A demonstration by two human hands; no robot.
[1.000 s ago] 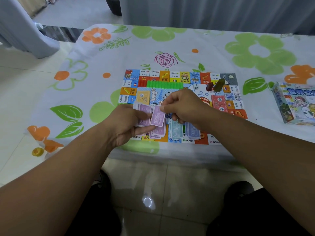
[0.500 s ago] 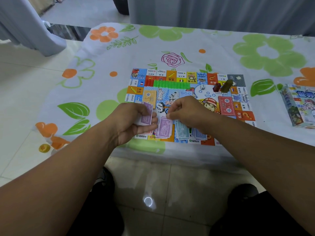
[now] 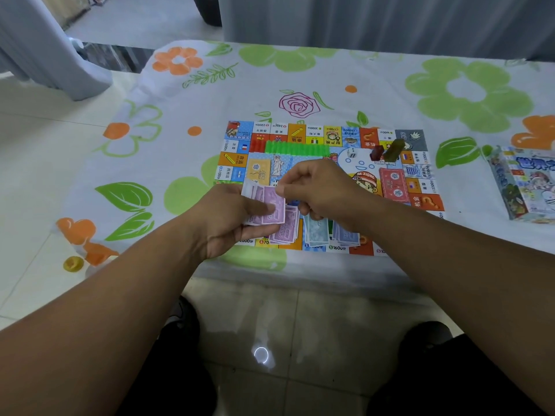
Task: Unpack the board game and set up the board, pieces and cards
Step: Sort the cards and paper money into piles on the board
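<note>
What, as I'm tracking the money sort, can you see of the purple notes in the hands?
The purple notes are a small fan of thin paper play money, pale purple with darker print and white margins; the front one shows a 5. The left hand holds the fan, thumb across its face, while the right hand pinches the front note's top edge. They hang over the near part of the board, above a flat purple pile.

A tablecloth [image 3: 390, 94] printed with green and orange flowers spans the upper half. Pale floor tiles [image 3: 36, 175] fill the left and bottom. A small yellow round thing [image 3: 73, 263] lies on them at lower left. Grey curtains [image 3: 390, 22] hang along the top.
</note>
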